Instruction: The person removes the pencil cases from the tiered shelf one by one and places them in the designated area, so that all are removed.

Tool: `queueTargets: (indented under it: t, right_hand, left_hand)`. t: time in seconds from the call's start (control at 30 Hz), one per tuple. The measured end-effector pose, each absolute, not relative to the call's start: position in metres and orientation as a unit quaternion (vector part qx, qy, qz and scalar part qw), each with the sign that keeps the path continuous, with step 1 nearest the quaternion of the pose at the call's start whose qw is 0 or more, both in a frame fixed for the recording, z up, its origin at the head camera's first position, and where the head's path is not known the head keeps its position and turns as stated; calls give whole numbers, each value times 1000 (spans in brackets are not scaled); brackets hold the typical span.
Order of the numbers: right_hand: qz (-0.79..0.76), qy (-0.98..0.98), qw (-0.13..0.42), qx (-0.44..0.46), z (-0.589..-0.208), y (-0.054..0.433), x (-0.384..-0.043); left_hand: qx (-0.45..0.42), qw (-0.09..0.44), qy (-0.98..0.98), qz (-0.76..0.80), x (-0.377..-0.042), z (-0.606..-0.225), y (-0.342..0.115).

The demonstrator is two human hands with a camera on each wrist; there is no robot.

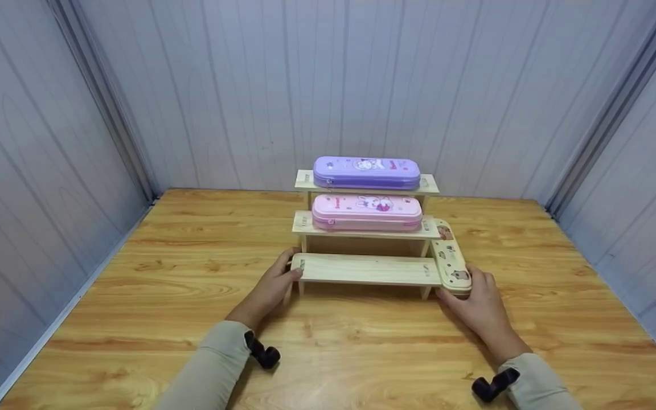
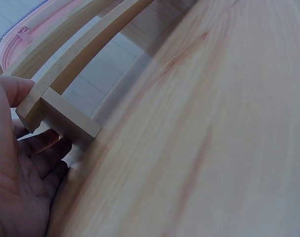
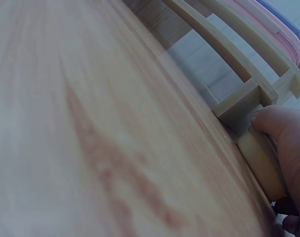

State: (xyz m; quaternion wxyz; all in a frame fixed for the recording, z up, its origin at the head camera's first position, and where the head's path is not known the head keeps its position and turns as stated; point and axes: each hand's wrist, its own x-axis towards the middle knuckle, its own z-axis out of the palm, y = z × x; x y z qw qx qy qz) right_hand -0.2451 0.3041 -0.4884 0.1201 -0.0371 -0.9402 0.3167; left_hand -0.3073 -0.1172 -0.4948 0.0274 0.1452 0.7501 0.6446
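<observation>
A three-step wooden rack (image 1: 368, 270) stands on the table. My left hand (image 1: 270, 289) holds the left end of its lowest step, thumb on top and the other fingers curled beneath and beside the leg in the left wrist view. On the rack's right side lies a cream pencil case (image 1: 451, 259) with small printed animals, pointing away from me. My right hand (image 1: 483, 307) grips its near end between thumb and fingers; the fingers are partly hidden behind the case in the right wrist view. A pink pencil case (image 1: 367, 212) rests on the middle step, a purple pencil case (image 1: 367, 172) on the top one.
The wood-grain table (image 1: 203, 239) reaches back to a pale panelled wall (image 1: 237, 102). Similar side walls close in the left and right. Black wrist mounts (image 1: 262, 350) sit on both sleeves.
</observation>
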Motion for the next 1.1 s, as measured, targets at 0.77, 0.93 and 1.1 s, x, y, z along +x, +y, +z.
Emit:
queueTargets:
  t: [0.77,0.93,1.1]
  right_hand:
    - [303,-947,106,-27,-487,305,-246]
    - [303,-946,115,-26,-488,305,-247]
    - [305,-945,118,-23,-490,305,-248]
  left_hand:
    - [137,47,726,672,-306,-493,-116]
    - [142,46,727,670,-306,-492,-116]
    - [141,47,727,671,-306,-492,-116]
